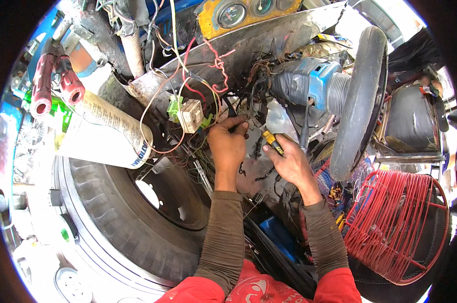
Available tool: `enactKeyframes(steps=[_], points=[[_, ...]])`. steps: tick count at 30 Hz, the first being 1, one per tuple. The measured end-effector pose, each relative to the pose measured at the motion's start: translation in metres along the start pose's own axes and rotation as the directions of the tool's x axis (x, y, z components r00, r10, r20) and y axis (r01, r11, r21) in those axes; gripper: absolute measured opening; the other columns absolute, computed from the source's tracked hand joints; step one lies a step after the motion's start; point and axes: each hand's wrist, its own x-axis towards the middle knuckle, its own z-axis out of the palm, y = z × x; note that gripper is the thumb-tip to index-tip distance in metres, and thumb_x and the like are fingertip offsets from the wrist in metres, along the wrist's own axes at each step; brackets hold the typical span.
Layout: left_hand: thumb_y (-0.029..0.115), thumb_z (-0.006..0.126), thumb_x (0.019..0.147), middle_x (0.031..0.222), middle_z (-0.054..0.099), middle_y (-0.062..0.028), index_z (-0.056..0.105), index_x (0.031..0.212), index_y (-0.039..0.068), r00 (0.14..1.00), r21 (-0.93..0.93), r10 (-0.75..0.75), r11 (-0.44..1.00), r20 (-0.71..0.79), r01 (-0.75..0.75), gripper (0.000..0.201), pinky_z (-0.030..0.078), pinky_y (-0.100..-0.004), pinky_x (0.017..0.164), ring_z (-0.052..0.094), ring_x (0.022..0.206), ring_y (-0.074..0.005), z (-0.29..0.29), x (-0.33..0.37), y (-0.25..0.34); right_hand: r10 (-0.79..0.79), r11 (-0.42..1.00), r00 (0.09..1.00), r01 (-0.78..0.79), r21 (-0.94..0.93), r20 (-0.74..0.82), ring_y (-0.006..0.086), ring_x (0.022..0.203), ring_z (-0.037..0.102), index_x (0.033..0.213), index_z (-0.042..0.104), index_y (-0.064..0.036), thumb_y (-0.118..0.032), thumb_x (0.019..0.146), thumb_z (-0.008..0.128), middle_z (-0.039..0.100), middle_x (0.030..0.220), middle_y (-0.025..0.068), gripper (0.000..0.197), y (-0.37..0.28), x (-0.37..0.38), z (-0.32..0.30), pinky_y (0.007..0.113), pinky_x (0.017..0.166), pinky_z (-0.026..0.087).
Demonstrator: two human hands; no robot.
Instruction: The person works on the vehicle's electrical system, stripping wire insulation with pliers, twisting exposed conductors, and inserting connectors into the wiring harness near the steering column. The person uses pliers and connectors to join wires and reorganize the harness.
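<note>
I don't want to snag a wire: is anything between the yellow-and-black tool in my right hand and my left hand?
Nothing visible crosses the gap between the yellow-and-black tool, held in your right hand, and your left hand. The white connector block sits on the left hand's other side.

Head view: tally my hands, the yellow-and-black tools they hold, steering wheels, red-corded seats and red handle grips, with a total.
Hands: 2 (left hand, right hand)
Yellow-and-black tool: 1
Steering wheel: 1
Red-corded seat: 1
Red handle grips: 2
Total: 7
</note>
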Motion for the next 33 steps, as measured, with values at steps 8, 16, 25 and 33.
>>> enactKeyframes(steps=[8, 16, 25, 33], points=[[-0.003, 0.074, 0.088, 0.088, 0.077, -0.0135, 0.078, 0.108, -0.003, 1.0, -0.02, -0.005, 1.0, -0.011, 0.005, 0.02, 0.054, -0.0296, 0.064, 0.069, 0.068, -0.0144, 0.002, 0.0, -0.001, -0.007, 0.998, 1.0, 0.005, -0.063, -0.025, 0.0479, 0.101, 0.066, 0.117, 0.063, -0.0035, -0.036, 0.096, 0.067, 0.067, 0.116, 0.0217, 0.038, 0.009, 0.0, 0.003, 0.052, 0.082, 0.053], [0.005, 0.07, 0.093, 0.097, 0.077, -0.0145, 0.074, 0.122, 0.0, 0.985, 0.059, 0.133, 0.988, 0.111, -0.14, 0.03, 0.056, -0.0332, 0.081, 0.071, 0.086, -0.0196, -0.004, 0.008, 0.007, 0.01, 1.0, 0.999, -0.009, 0.008, -0.039, 0.045, 0.095, 0.07, 0.109, 0.066, -0.0005, -0.037, 0.096, 0.07, 0.069, 0.098, 0.0262, 0.039, 0.016, 0.006, 0.006, 0.05, 0.075, 0.054], [0.01, 0.072, 0.086, 0.088, 0.078, -0.0171, 0.081, 0.103, 0.004, 0.867, 0.328, 0.171, 0.877, 0.468, -0.35, 0.02, 0.055, -0.0316, 0.08, 0.073, 0.085, -0.0185, 0.028, 0.064, 0.041, -0.055, 0.976, 0.998, 0.061, 0.211, -0.031, 0.0407, 0.072, 0.07, 0.103, 0.072, -0.0032, -0.035, 0.095, 0.074, 0.071, 0.078, 0.0217, 0.033, 0.056, 0.006, 0.01, 0.046, 0.064, 0.053], [0.007, 0.072, 0.094, 0.102, 0.076, -0.0105, 0.072, 0.123, -0.006, 0.809, 0.183, 0.157, 0.933, 0.567, -0.31, 0.032, 0.055, -0.0291, 0.078, 0.07, 0.085, -0.0152, 0.025, 0.071, 0.032, 0.078, 0.969, 0.975, -0.123, -0.213, -0.208, 0.0376, 0.092, 0.066, 0.107, 0.07, -0.0054, -0.032, 0.09, 0.073, 0.065, 0.102, 0.0178, 0.032, 0.096, -0.103, 0.033, 0.05, 0.078, 0.053]])
